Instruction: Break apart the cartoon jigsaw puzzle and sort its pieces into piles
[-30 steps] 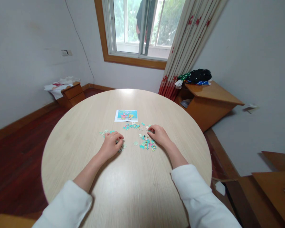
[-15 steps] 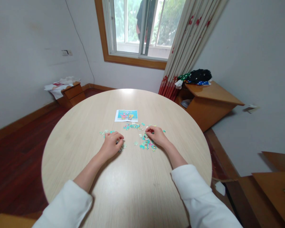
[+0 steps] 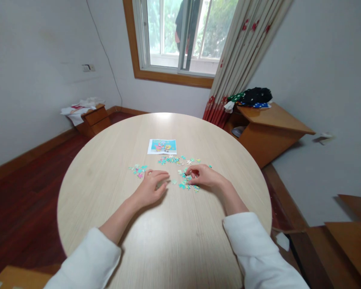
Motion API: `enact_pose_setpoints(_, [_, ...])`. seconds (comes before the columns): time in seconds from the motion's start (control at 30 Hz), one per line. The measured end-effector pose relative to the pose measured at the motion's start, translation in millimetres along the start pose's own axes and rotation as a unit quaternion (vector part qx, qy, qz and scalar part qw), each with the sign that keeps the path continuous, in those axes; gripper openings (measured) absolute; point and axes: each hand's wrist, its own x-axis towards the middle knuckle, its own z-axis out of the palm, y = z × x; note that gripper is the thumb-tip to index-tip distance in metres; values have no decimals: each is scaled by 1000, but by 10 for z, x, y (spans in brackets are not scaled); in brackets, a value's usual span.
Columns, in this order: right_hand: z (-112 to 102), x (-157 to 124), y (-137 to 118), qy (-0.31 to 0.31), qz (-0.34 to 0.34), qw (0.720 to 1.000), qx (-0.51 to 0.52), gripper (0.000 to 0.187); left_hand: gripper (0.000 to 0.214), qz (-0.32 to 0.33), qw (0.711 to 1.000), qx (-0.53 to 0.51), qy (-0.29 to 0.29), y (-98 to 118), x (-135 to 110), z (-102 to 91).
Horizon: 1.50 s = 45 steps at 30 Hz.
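Observation:
Small jigsaw puzzle pieces, mostly turquoise with some pink, yellow and white, lie in loose groups on a round pale wooden table (image 3: 156, 249). My left hand (image 3: 152, 188) is low over the table, fingers stretched to the right and thumb apart; what lies beneath it is hidden. Just beyond it spreads the left group of pieces (image 3: 137, 170). Over the right pile of pieces (image 3: 185, 186) my right hand (image 3: 207, 176) reaches in, thumb and forefinger apart around some pieces. One pale green piece (image 3: 174, 182) lies between the hands.
A printed cartoon picture (image 3: 162, 147) lies flat beyond the pieces, with another row of pieces (image 3: 170, 160) just below it. Behind the table are a window (image 3: 180, 40) and a curtain (image 3: 228, 68). A wooden cabinet (image 3: 267, 136) with cloths stands at the right.
My left hand has moved right and its fingers have straightened, baring more of the left group. My right hand's thumb and forefinger have parted and come lower over the pile.

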Motion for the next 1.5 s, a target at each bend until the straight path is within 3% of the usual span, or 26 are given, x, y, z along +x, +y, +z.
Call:
enact_pose_setpoints(0.13, [5, 2, 3, -36, 1, 999, -29, 20, 51, 78, 991, 48, -100, 263, -18, 159])
enact_pose_setpoints(0.27, [39, 17, -26, -38, 2, 998, -46, 17, 60, 97, 978, 86, -162, 364, -26, 334])
enact_pose_setpoints(0.37, [30, 7, -41, -41, 22, 998, -40, 17, 56, 81, 978, 117, -151, 319, -32, 359])
enact_pose_setpoints(0.57, [13, -4, -24, -57, 47, 997, 1, 21, 44, 27, 979, 166, -117, 283, -20, 235])
enact_pose_setpoints(0.67, [20, -2, -6, -52, 38, 998, 20, 20, 43, 56, 983, 144, -97, 352, -24, 241])
enact_pose_setpoints(0.8, [20, -3, 24, -63, 37, 994, 81, 20, 50, 108, 980, 121, -115, 420, -58, 346])
enact_pose_setpoints(1.03, [156, 38, -68, 39, 28, 970, 239, 26, 41, 113, 979, 124, -115, 461, -101, 381])
enact_pose_setpoints(1.2, [366, 120, -193, 14, 22, 993, 118, 10, 31, 120, 980, 130, -91, 524, -120, 315])
enact_pose_setpoints(1.37, [395, 151, -245, 77, -39, 995, -59, 12, 24, 114, 982, 125, -88, 535, -111, 284])
enact_pose_setpoints(1.43, [344, 121, -242, 74, -42, 995, -52, 9, 23, 109, 982, 122, -93, 540, -106, 271])
enact_pose_setpoints(1.5, [268, 71, -223, 30, -19, 999, -14, 2, 20, 99, 984, 116, -93, 551, -104, 258])
